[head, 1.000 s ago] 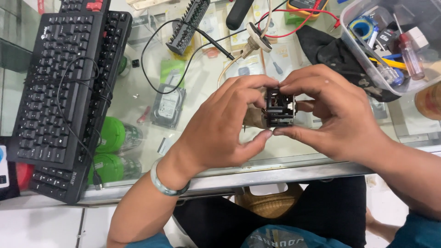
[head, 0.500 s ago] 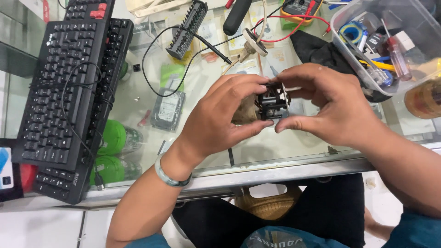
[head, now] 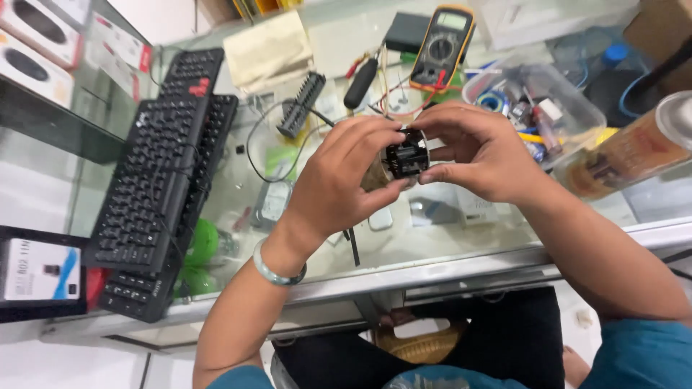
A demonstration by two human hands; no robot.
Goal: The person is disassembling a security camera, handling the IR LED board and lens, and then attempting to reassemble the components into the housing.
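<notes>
Head view, the only one. Both hands meet above the glass counter [head: 504,252] and share one small black part [head: 407,155], a boxy electronic-looking piece with pale metal bits on its face. Left hand [head: 339,180] wraps it from the left, thumb under, fingertips curled over the top, grip narrow and closed on the part. Right hand [head: 479,155] pinches it from the right between thumb and forefinger, also closed on the part. Two-sided hold looks meant to keep it steady and turned up toward the camera for close work. Something tan sits behind the part inside the left palm; can't tell what, too hidden. Pale bracelet [head: 277,270] on the left wrist.

Everything else, placed from the part:
- Black keyboard [head: 151,202] well to the left, lying on the counter, a thin cable [head: 263,144] looping between it and the hands.
- Yellow multimeter [head: 441,45] beyond the part, its red lead trailing toward the hands, kept within reach.
- Black-handled screwdriver [head: 360,81] beyond and slightly left, near the meter.
- Black ribbed connector strip [head: 301,104] beyond-left.
- Clear plastic tub [head: 577,108] of small parts just right of the right hand.
- Boxed goods [head: 40,270] far left, on a lower shelf.
</notes>
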